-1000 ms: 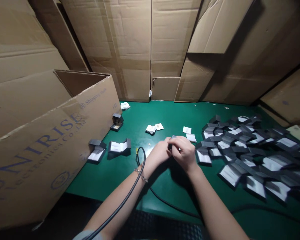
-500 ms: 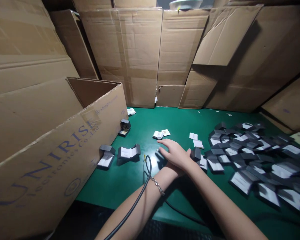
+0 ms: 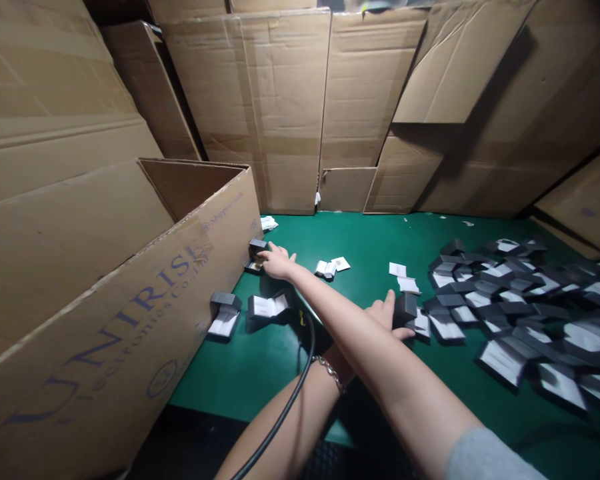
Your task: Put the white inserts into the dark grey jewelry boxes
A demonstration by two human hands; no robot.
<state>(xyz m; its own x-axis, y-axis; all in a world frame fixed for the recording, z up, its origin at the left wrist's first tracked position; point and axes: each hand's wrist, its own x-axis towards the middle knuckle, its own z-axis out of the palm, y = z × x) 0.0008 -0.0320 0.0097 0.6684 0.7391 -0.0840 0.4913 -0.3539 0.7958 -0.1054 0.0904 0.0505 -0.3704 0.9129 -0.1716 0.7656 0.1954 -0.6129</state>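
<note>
My arms cross, the right over the left. My right hand (image 3: 280,261) reaches far left, its thumb and forefinger closed at a small open black hinged box (image 3: 258,247) beside the big carton; the fingers cover part of its inside. My left hand (image 3: 384,312), below a chain bracelet (image 3: 330,373), lies on the right side with finger and thumb around another small black box (image 3: 405,309); my right forearm hides part of this hand. Two more open black boxes with white inserts, one nearer the carton (image 3: 225,316) and one beside it (image 3: 269,306), sit on the table.
A large printed carton (image 3: 130,313) fills the left. Several black boxes with white inserts (image 3: 503,360) crowd the right. White papers (image 3: 326,269) lie mid-table on the green tabletop (image 3: 350,233). A black cable (image 3: 300,393) rises in front; cardboard panels (image 3: 280,113) wall the back.
My right hand has swung from mid-table to the box by the carton. More of my left hand shows now, still at its box. The view has shifted slightly.
</note>
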